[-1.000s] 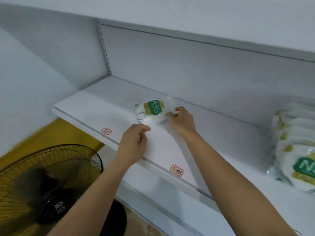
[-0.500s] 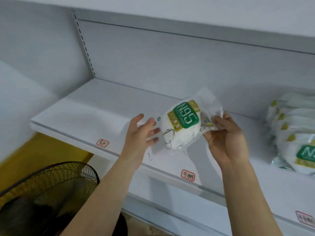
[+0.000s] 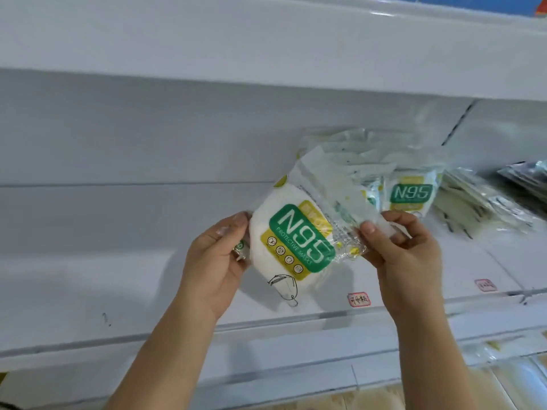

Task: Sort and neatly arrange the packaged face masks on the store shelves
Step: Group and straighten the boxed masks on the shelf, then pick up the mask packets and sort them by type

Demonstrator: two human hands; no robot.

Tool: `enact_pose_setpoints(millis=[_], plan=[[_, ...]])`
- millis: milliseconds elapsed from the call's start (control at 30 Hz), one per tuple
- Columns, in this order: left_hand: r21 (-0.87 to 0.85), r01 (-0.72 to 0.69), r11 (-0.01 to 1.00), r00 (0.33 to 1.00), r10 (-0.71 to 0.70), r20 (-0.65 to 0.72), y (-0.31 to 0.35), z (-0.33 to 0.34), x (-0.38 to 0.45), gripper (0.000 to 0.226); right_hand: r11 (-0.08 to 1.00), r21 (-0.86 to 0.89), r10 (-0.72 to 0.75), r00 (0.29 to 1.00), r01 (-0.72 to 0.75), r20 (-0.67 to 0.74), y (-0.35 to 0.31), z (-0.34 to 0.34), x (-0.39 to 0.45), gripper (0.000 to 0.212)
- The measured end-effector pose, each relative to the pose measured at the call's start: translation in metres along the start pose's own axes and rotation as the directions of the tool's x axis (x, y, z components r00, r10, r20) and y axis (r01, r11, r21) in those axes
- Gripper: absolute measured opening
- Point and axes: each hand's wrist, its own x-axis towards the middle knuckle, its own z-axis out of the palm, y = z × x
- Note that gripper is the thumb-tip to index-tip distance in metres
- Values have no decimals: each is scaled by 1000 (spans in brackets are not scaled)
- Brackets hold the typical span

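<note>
Holding an N95 mask pack [image 3: 291, 244] up in front of the white shelf [image 3: 118, 291] right now, tilted. My left hand [image 3: 214, 261] grips its left edge, thumb curled over, and my right hand [image 3: 402, 250] pinches the clear plastic end. Behind it a pile of N95 packs [image 3: 411, 187] leans on the shelf, with flatter packets [image 3: 479, 208] just beside, to the right.

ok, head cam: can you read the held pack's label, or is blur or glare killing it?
Head view: the N95 label on the held mask pack reads sharp; glare only on its crinkled clear wrap near the right hand. The left hand is crisp too. The stack of packs behind is softer, and the shelf edge bows from wide-angle distortion.
</note>
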Motion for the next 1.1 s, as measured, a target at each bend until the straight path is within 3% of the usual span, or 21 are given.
enact_pose_setpoints(millis=[167,400,633,700,767,867,933,1000,1033,1100], plan=[[0,-5,1000,999,5,-40,-34,52,-13,22,995,67,-63,990,71,-123,-13,-42,28,39],[-30,-73,997,982,67,-178,-72,116,-26,18,971,231,68,997,-60,-30,-19,-99,64,27],[55,-144,988,928,155,-338,-120,164,-44,13,987,126,-90,994,98,-65,-38,-148,95,29],[67,-135,988,910,151,-385,-133,172,-46,14,988,129,-75,995,83,-68,-41,-157,103,28],[57,-142,988,897,153,-414,-139,177,-48,15,990,134,37,999,-38,13,-39,-165,105,42],[-18,-172,985,900,149,-409,-143,185,-44,16,961,-56,276,931,-271,239,-27,-175,94,94],[-52,-176,983,912,143,-383,-148,192,-41,16,929,-139,371,866,-344,335,-14,-177,81,86],[-45,-173,984,927,147,-345,-156,195,-39,15,921,-122,389,853,-370,349,-6,-182,74,66],[31,-178,984,927,178,-329,-160,194,-38,13,929,-123,371,867,-350,332,-4,-185,76,55],[396,-226,890,907,341,-249,-171,186,-31,11,948,-140,316,907,-287,279,-6,-198,89,44]])
